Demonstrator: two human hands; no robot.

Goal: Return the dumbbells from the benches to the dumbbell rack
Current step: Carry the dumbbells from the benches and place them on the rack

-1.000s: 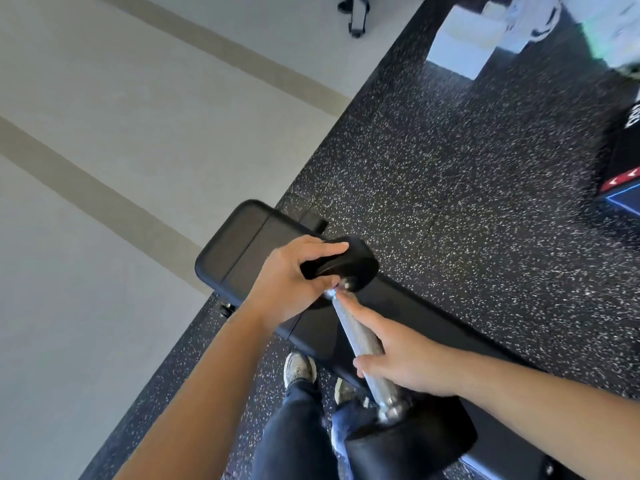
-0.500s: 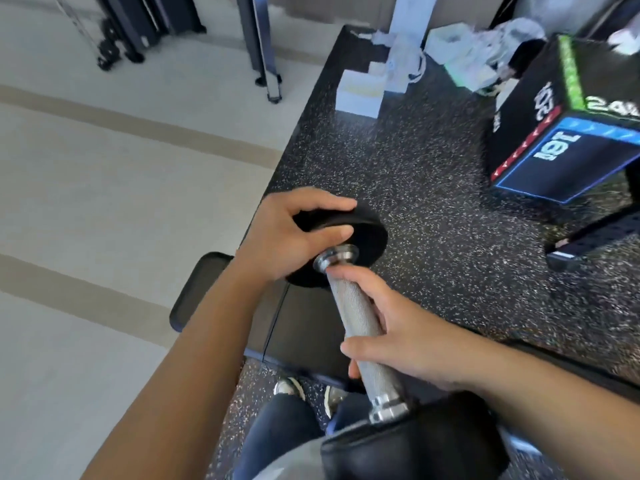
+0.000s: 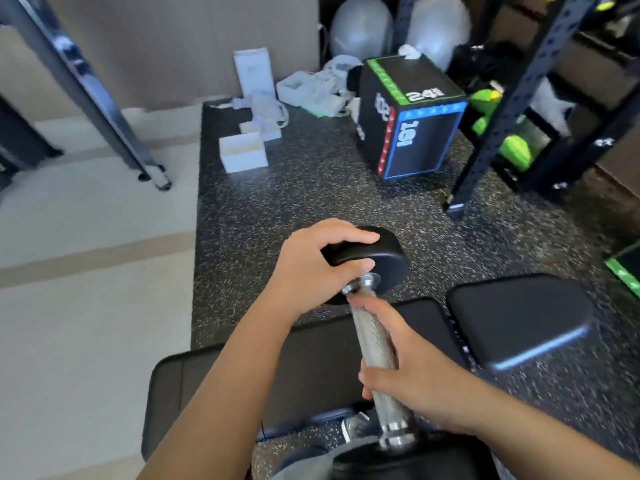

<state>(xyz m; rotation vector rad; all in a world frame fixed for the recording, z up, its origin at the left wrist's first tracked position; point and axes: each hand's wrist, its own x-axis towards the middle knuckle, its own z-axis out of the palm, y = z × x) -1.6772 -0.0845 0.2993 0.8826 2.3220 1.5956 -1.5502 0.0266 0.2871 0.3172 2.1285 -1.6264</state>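
Observation:
A black dumbbell with a knurled steel handle [image 3: 375, 344] is lifted in front of me, held lengthwise away from my body. My left hand [image 3: 311, 268] grips its far black head [image 3: 388, 261] from the left side. My right hand [image 3: 412, 372] is wrapped round the steel handle near its middle. The near head [image 3: 408, 462] sits low at the bottom edge, partly cut off. Below the dumbbell lies a black padded bench [image 3: 311, 362], with its second pad [image 3: 519, 317] to the right.
A black plyo box [image 3: 412, 123] with coloured edges stands on the speckled rubber floor [image 3: 277, 209]. White boxes [image 3: 244, 152] lie at back left. A dark steel rack upright [image 3: 512, 102] rises at right; a slanted metal leg [image 3: 104, 102] stands at left. My shoes show below the bench.
My view has tilted upward, bringing the plyo box, rack and wall into sight. Both hands keep the same hold on the dumbbell, which has risen off the bench.

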